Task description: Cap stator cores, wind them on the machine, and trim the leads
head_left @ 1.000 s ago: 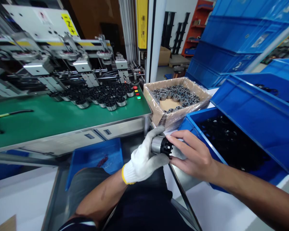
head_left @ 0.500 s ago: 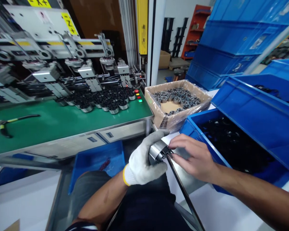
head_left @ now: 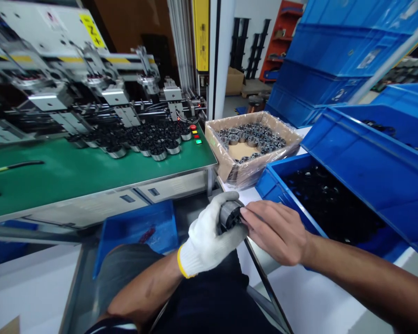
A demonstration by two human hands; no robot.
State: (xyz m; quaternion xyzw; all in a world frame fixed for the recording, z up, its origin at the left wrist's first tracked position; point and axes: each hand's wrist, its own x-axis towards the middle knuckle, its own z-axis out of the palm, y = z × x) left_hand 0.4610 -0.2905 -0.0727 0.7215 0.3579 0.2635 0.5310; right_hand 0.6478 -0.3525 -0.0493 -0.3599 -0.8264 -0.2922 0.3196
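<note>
My left hand (head_left: 209, 234), in a white knit glove with a yellow cuff, is wrapped round a stator core (head_left: 227, 214), a short metal cylinder with black plastic at its near end. Bare and held from the right, my right hand (head_left: 277, 227) has its fingers close together, with the tips pressed on the black plastic end. Those fingers hide part of that end. Both hands are above the edge of a white tabletop (head_left: 299, 297), in front of my lap.
A plastic-wrapped carton (head_left: 226, 169) holds several bare metal cores. Right of it, a blue bin (head_left: 299, 204) contains black plastic parts. Several cores with black ends (head_left: 158, 153) stand on the green bench (head_left: 73, 171) by a machine. A blue tray (head_left: 163, 227) sits low beside my knee.
My right fingers have closed in on the core's black end, where thin black prongs showed before. The core is turned slightly in my left hand. The view has shifted a little to the right.
</note>
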